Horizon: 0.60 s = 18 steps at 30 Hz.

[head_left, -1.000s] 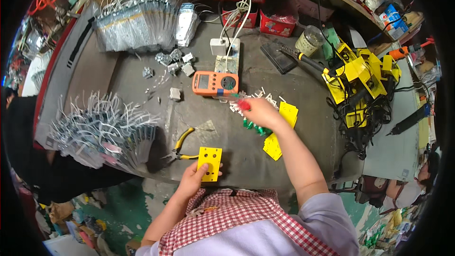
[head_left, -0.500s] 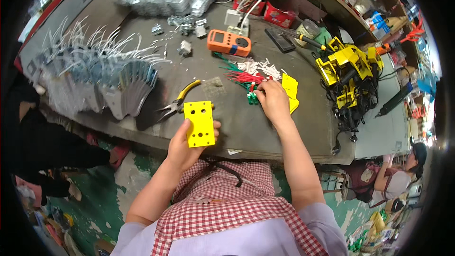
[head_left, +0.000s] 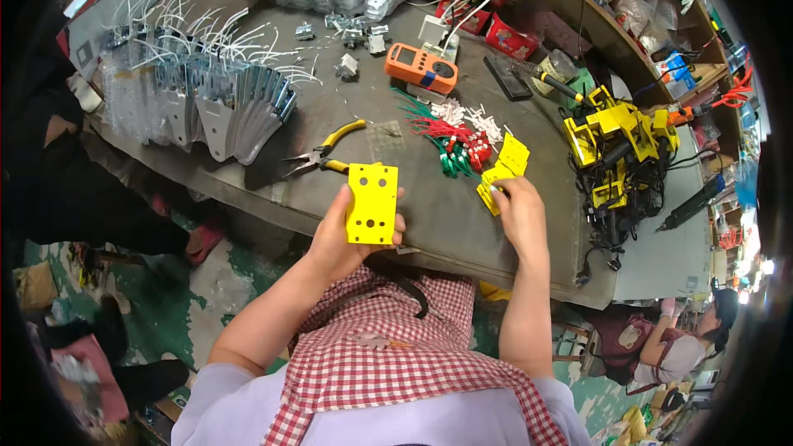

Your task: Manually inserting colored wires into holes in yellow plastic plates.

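My left hand [head_left: 340, 235] is closed round the lower part of a yellow rectangular plate [head_left: 372, 202] with several dark round holes, held upright above the bench's near edge. My right hand [head_left: 522, 211] has its thumb and fingers pinched together at the edge of a few overlapping yellow plates [head_left: 512, 158]. Something small and white shows at its fingertips; I cannot make out what it is. Beyond that hand lie small red indicator lights [head_left: 475, 155] and green indicator lights [head_left: 453, 163] with thin wires, partly bunched together.
Yellow-handled pliers [head_left: 329, 147] lie left of the held plate. An orange meter [head_left: 421, 68] and a dark phone-like slab [head_left: 507, 78] sit farther back. Metal brackets with white wires [head_left: 206, 107] stand at left. Yellow housings with black cords [head_left: 615, 136] are heaped at right.
My right hand has moved from the indicator lights, nearer and to the right, to the yellow plates. My left hand still holds its plate. The whole view has shifted slightly.
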Each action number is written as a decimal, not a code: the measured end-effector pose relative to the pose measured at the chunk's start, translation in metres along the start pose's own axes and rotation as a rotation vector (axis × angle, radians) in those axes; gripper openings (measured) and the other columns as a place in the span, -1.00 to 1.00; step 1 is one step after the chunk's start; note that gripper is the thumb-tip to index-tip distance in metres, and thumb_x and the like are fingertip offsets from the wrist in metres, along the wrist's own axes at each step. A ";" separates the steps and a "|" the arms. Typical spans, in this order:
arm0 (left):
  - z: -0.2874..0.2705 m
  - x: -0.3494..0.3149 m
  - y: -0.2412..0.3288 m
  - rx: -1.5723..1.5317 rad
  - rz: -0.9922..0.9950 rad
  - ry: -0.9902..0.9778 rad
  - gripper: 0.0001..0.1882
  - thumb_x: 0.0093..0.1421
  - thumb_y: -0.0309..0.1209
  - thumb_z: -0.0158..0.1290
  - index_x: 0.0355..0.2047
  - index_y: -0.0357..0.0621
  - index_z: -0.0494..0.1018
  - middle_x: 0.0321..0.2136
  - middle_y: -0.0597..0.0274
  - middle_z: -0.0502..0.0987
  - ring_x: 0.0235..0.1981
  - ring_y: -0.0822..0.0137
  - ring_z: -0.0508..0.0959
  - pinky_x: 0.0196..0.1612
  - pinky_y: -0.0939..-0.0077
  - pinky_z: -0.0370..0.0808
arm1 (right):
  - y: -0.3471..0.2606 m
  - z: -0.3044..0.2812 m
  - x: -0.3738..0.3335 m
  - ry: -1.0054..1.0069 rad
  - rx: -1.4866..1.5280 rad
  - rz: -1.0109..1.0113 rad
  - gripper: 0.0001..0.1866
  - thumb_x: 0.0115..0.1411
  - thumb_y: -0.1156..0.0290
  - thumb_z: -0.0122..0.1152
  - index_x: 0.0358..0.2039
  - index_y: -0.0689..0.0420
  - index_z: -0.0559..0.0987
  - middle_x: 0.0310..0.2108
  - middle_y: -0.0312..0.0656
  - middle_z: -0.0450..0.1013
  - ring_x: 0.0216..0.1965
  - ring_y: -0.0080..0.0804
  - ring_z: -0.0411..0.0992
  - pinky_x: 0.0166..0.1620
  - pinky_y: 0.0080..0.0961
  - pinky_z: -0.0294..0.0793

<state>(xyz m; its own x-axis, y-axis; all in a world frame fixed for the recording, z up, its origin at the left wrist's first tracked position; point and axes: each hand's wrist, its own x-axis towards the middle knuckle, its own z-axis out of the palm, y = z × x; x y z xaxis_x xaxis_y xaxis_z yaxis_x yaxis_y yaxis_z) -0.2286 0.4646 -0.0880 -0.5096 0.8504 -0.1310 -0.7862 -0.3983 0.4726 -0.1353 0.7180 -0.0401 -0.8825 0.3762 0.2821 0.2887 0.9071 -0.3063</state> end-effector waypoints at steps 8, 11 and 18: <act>0.021 0.021 0.004 1.657 0.328 0.129 -0.41 -0.05 -0.36 0.11 0.05 -0.17 0.29 -0.30 0.11 0.32 -0.22 0.20 0.36 -0.13 0.43 0.32 | 0.029 0.007 -0.042 -0.142 1.306 0.375 -0.78 0.17 0.42 0.09 -0.19 0.22 0.43 -0.30 -0.26 0.45 -0.31 -0.54 0.39 -0.25 -0.62 0.37; 0.030 0.030 0.008 1.892 0.441 0.086 -0.32 -0.20 -0.48 0.17 0.04 -0.16 0.29 -0.29 0.07 0.32 -0.23 0.11 0.35 -0.14 0.36 0.35 | -0.002 0.024 -0.036 -0.306 1.700 0.281 -0.82 0.16 0.49 0.07 -0.20 0.18 0.43 -0.05 -0.11 0.34 -0.12 -0.47 0.34 -0.11 -0.49 0.40; 0.033 0.047 0.006 1.959 0.452 -0.067 0.00 -0.33 -0.60 0.22 0.19 -0.20 0.01 -0.16 0.01 0.31 -0.13 0.03 0.33 -0.04 0.26 0.32 | -0.009 0.045 -0.030 -0.417 1.613 0.369 -0.84 0.15 0.58 0.06 -0.22 0.24 0.43 -0.26 -0.27 0.41 -0.26 -0.63 0.36 -0.19 -0.73 0.35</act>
<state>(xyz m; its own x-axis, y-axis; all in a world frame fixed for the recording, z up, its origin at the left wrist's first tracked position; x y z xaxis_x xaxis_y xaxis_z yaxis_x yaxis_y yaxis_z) -0.2459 0.5139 -0.0627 -0.4758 0.8430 0.2511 0.7657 0.2565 0.5898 -0.1279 0.6903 -0.0869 -0.9656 0.1978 -0.1685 0.0758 -0.4059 -0.9108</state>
